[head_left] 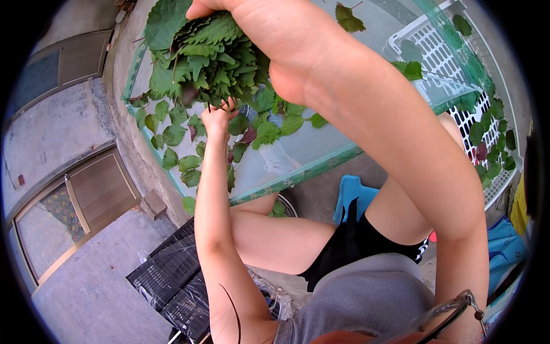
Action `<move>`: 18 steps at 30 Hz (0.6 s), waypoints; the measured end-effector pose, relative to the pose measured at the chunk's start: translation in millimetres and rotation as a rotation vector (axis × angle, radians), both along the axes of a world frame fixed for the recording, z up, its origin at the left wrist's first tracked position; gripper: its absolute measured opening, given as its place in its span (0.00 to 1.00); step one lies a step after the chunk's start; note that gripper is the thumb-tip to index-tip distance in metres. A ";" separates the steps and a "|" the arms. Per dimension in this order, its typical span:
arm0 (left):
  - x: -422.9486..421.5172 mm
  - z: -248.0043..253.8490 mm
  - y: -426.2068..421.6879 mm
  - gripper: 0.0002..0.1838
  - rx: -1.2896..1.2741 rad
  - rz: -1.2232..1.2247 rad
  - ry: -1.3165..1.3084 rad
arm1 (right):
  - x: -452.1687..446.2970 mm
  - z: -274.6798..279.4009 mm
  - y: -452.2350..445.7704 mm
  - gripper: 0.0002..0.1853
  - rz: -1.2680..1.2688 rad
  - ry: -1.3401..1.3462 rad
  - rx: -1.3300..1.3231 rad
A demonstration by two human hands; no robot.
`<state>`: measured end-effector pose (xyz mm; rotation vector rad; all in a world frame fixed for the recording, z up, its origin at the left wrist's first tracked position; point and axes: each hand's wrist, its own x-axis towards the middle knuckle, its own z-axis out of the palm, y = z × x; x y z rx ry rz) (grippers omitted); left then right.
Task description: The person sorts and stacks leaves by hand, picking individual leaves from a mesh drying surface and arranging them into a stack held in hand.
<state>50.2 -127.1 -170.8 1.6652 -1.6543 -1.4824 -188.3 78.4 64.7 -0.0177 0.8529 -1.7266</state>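
Observation:
A thick layered bunch of green perilla leaves (220, 54) is held up close to the camera in my right hand (252, 20). My right fingers are closed over the top of the bunch and partly cut off by the frame edge. Lower and farther away, my left hand (219, 117) is down at the mesh-covered surface (309, 152). Its fingers are bent together just below the bunch, which hides part of them, so what they grip cannot be made out. Loose perilla leaves (174, 135), some purplish, lie scattered around my left hand.
White plastic baskets (427, 43) stand at the right, with more leaves (495, 140) on one. A blue plastic piece (352, 192) sits by my legs. Black crates (166, 269) are at lower left. A wall with a wooden-framed door (103, 200) runs along the left.

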 end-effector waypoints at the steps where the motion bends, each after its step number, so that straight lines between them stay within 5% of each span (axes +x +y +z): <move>1: 2.0 -1.7 -1.8 0.10 0.000 0.000 0.000 | -0.1 0.1 0.0 0.14 0.002 -0.001 0.002; 4: 4.2 -4.8 -2.1 0.15 0.020 -0.118 -0.057 | -0.4 1.4 0.3 0.14 0.015 -0.006 0.019; 7: 6.5 -14.0 -1.6 0.06 -0.026 -0.096 -0.048 | -0.8 2.8 0.9 0.14 0.026 -0.019 0.049; 9: 10.0 -21.9 -7.3 0.14 0.007 -0.070 -0.040 | -0.8 2.3 0.4 0.14 0.030 -0.026 0.051; 13: 4.4 -18.6 -0.6 0.12 0.096 -0.028 -0.088 | -1.0 -0.7 -1.3 0.14 0.031 -0.022 0.041; 17: -19.2 15.3 27.2 0.11 0.010 -0.221 -0.440 | -5.7 -5.4 5.0 0.14 0.040 -0.003 0.063; 18: -23.4 21.0 31.5 0.12 -0.099 -0.304 -0.614 | -11.1 -11.7 10.9 0.14 0.107 -0.098 -0.144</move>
